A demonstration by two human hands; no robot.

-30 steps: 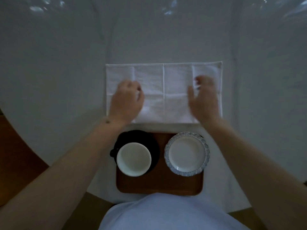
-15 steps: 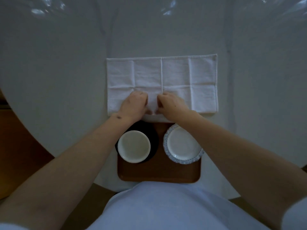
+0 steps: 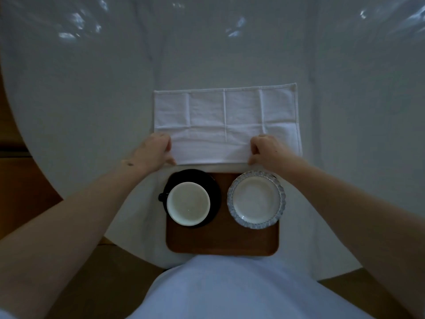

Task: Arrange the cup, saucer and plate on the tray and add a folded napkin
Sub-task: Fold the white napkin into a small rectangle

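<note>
A white napkin [image 3: 225, 118] with fold creases lies flat on the table just beyond the brown wooden tray [image 3: 220, 242]. My left hand [image 3: 153, 151] pinches its near edge at the left, and my right hand [image 3: 266, 150] pinches the same edge further right. On the tray's left side a white-lined cup [image 3: 188, 203] sits on a black saucer [image 3: 215, 192], its handle pointing left. A small white plate [image 3: 256, 199] with a ribbed bluish rim sits on the tray's right side.
The round table [image 3: 92, 100] is covered in a white cloth with shiny patches at the far side. Wooden floor [image 3: 20, 185] shows at the left. My light blue shirt [image 3: 230, 288] fills the bottom, touching the tray's near edge.
Both hands came together at the middle of the napkin's near edge, then slid apart along it to where they now grip. The napkin stays flat.
</note>
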